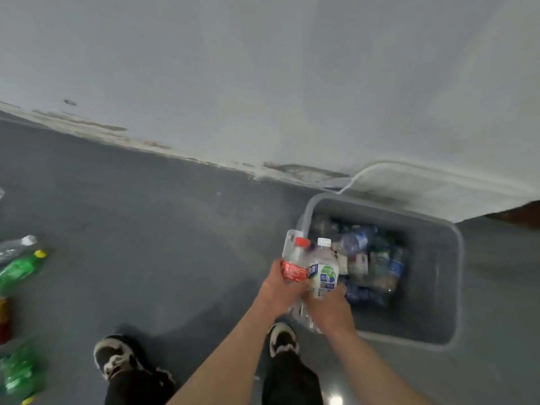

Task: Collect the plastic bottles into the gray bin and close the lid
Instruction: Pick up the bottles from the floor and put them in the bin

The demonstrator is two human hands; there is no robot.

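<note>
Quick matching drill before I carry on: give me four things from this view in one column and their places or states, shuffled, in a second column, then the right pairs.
Things:
1. red-capped bottle
2. white-capped bottle
3. green bottle with yellow cap
4. gray bin

Places or states:
A. lying on the floor at the far left
B. open, no lid in view, partly filled with bottles
C. in the grip of the left hand, beside the bin's rim
D. held by the right hand, at the bin's near-left edge

Pairs: 1-C, 2-D, 3-A, 4-B
</note>
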